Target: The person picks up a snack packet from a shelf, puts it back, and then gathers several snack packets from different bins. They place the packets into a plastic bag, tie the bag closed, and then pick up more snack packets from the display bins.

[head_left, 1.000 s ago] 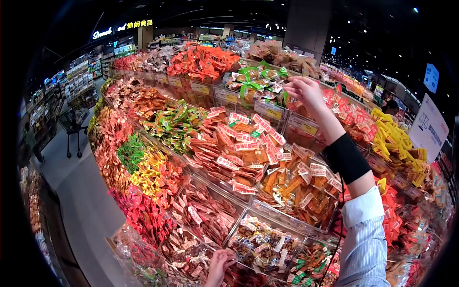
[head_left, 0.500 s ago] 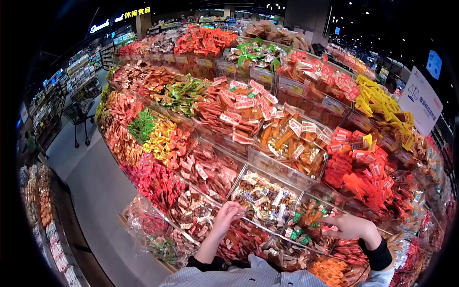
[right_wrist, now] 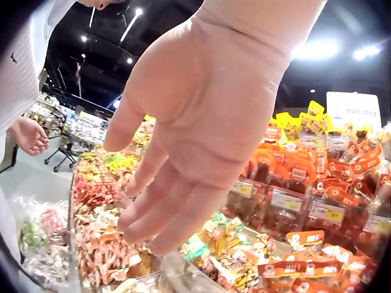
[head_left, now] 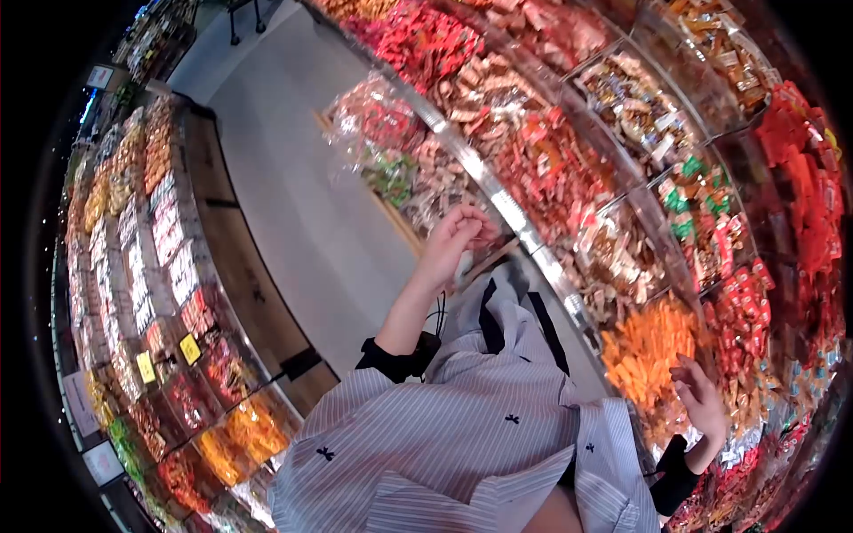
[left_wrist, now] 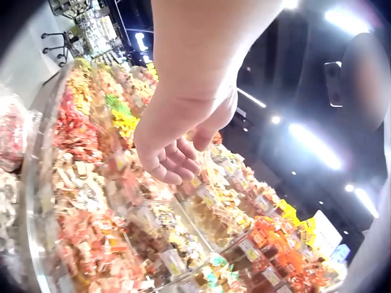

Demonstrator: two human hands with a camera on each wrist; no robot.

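My left hand (head_left: 458, 238), loosely curled, and right hand (head_left: 702, 401), fingers relaxed, hold nothing. Orange packets (head_left: 650, 351) lie just beside the right. Between grasps, I judge; picking calls for reaching in, then pinching.

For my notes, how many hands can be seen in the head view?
2: the left hand near the metal rail, the right hand near the orange packets.

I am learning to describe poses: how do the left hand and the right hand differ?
In the head view, the left hand appears near the shiny rail; the right hand, beside the orange packets. The left hand is more curled; the right hand is more outstretched. Both appear empty.
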